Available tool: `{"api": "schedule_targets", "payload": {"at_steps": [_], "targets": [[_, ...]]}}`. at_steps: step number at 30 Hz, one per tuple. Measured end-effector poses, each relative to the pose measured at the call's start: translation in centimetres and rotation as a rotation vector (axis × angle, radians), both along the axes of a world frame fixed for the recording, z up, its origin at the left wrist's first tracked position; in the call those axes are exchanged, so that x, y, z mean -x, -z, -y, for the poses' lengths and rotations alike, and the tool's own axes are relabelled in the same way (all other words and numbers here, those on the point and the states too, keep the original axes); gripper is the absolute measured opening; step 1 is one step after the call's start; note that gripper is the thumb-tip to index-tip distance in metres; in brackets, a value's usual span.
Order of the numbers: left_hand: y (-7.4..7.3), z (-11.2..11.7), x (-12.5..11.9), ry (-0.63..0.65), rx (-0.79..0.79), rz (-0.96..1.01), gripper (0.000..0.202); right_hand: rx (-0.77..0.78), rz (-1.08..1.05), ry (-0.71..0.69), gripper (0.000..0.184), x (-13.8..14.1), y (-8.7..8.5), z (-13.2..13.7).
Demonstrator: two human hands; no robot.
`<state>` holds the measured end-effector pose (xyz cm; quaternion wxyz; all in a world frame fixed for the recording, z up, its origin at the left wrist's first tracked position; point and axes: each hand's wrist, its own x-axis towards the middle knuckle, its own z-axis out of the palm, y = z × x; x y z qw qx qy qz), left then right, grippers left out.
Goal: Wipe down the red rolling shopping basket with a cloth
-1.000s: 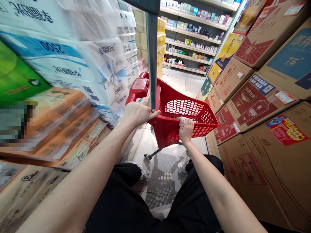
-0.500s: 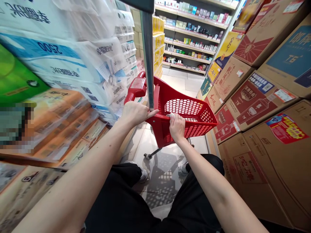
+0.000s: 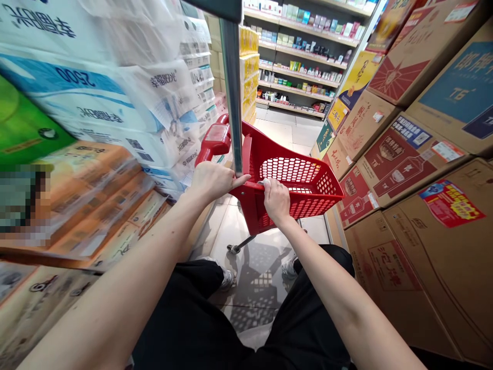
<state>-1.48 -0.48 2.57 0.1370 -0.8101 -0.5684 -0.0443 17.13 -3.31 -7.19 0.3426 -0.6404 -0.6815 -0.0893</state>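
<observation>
Red perforated-plastic cart basket stands beside brown cardboard cartons, its rim apparently being wiped: left hand clasps the near corner, right hand grips a small white wad, the next stroke likely needing steady bracing.

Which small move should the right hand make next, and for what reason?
Probably slide the right hand and its white wad slightly along the near rim of the red basket, away from the left hand: the wad sits at this rim, the left hand is close on one side, and bare rim continues on the other.
</observation>
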Motion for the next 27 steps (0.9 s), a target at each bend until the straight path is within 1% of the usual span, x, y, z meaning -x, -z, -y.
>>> {"api": "schedule_targets", "payload": {"at_steps": [6, 9, 17, 21, 27], "targets": [[0.1, -0.1, -0.1, 0.009, -0.033, -0.006, 0.078, -0.035, 0.002, -0.082, 0.035, 2.4, -0.6, 0.6], [0.2, -0.2, -0.1, 0.007, -0.035, -0.007, 0.077, -0.064, -0.008, -0.096, 0.036, 3.2, -0.9, 0.5], [0.5, -0.5, -0.1, 0.01, -0.062, -0.02, 0.078, -0.053, 0.028, -0.113, 0.038, 3.0, -1.4, -0.2], [0.5, -0.6, 0.0, 0.022, -0.07, -0.037, 0.077, -0.098, 0.001, -0.114, 0.036, 3.2, -1.0, 0.0], [0.6, -0.7, 0.1, 0.028, -0.063, -0.039, 0.076, -0.117, 0.013, -0.176, 0.035, 2.5, -0.6, -0.3]]}}
